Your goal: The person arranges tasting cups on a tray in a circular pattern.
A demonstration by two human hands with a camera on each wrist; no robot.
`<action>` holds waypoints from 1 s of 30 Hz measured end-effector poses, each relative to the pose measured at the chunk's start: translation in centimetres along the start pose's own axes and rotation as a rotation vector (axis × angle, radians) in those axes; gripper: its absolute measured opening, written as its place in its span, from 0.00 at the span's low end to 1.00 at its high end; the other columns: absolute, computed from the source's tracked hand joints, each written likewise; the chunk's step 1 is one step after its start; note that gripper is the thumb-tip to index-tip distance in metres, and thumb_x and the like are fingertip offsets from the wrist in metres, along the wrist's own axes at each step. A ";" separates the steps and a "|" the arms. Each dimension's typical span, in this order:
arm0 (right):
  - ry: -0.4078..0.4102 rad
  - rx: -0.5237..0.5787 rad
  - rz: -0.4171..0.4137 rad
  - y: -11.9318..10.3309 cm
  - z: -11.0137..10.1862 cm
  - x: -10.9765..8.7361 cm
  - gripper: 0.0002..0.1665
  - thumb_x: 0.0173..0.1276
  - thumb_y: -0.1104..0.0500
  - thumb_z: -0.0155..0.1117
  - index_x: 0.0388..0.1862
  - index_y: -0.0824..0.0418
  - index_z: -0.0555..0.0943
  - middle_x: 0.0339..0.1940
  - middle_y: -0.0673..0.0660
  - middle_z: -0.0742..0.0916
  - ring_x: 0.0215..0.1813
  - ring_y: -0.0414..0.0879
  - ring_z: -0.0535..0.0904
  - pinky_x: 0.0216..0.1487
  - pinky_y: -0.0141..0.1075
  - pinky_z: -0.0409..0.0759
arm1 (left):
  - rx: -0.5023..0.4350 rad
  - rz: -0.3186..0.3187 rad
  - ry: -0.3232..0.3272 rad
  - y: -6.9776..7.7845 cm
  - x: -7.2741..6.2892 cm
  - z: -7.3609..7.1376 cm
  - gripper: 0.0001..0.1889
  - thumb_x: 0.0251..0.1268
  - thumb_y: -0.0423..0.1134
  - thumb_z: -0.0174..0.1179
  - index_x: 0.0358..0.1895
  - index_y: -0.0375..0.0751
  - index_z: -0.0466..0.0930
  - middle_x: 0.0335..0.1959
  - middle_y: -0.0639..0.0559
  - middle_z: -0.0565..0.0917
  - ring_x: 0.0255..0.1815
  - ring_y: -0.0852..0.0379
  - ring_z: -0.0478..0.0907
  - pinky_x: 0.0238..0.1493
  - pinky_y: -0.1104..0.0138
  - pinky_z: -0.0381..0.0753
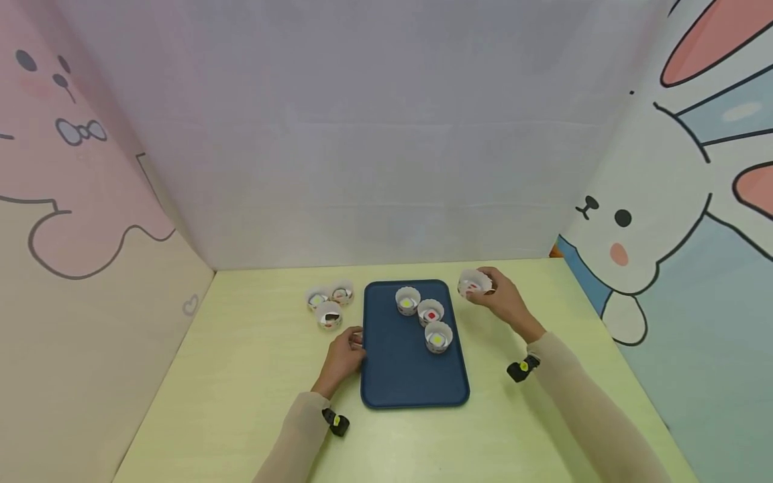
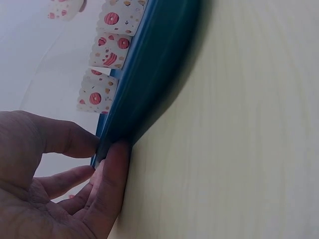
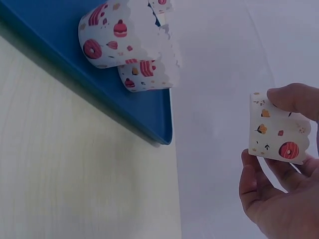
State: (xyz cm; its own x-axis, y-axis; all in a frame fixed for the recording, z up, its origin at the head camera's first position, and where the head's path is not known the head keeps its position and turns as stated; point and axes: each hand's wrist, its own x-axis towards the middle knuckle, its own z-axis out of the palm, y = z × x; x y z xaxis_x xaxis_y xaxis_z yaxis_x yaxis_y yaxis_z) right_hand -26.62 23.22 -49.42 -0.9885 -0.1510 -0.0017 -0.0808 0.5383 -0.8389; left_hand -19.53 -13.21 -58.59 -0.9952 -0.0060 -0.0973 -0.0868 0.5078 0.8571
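Note:
My right hand point(image 1: 501, 298) holds a paper baking cup point(image 1: 473, 283) off the right side of the blue tray point(image 1: 392, 376). In the right wrist view, its thumb point(image 3: 291, 99) lies on the printed wall of the cup point(image 3: 279, 129), with fingers on the other side. At the tray's left edge, my left hand point(image 1: 342, 359) pinches the rim between thumb and fingers point(image 2: 112, 174). Three baking cups stand on the tray: a back one point(image 1: 407, 302), a middle one point(image 1: 431, 313) and a front one point(image 1: 438, 337). Small yellow or red pieces show inside them.
Three more baking cups stand close together left of the tray: one at the back left point(image 1: 317, 299), one at the back right point(image 1: 341, 294) and a front one point(image 1: 329, 316) with something dark inside. A pale wall point(image 1: 374, 235) rises behind the yellow table point(image 1: 241, 376).

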 end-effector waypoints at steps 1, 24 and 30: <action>-0.003 0.001 -0.009 -0.3 0.0 -0.1 0.38 0.63 0.52 0.69 0.69 0.58 0.66 0.58 0.64 0.78 0.47 0.54 0.81 0.41 0.35 0.78 | -0.001 0.000 0.000 0.0 0.0 0.0 0.29 0.50 0.27 0.58 0.62 0.36 0.76 0.43 0.43 0.84 0.41 0.52 0.83 0.37 0.62 0.81; -0.066 -0.053 -0.181 -3.2 3.3 -3.2 0.35 0.60 0.53 0.73 0.64 0.56 0.71 0.53 0.59 0.83 0.51 0.53 0.81 0.45 0.39 0.79 | 0.000 0.002 -0.005 -0.1 0.1 -0.1 0.29 0.50 0.27 0.59 0.62 0.36 0.76 0.43 0.42 0.84 0.41 0.52 0.83 0.37 0.62 0.82; -0.087 -0.062 -0.194 -3.6 4.4 -4.4 0.35 0.59 0.54 0.72 0.65 0.56 0.71 0.52 0.57 0.83 0.47 0.50 0.80 0.40 0.35 0.80 | -0.002 0.009 -0.002 -0.1 0.1 0.0 0.29 0.51 0.28 0.58 0.62 0.36 0.75 0.43 0.42 0.84 0.41 0.52 0.84 0.39 0.61 0.82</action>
State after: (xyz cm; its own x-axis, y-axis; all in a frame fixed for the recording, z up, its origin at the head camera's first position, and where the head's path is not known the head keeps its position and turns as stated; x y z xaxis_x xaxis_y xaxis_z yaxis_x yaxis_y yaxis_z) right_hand -21.42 18.26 -48.76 -0.9392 -0.3263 0.1068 -0.2785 0.5421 -0.7929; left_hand -19.58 -13.28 -58.69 -0.9959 0.0002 -0.0901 -0.0776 0.5064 0.8588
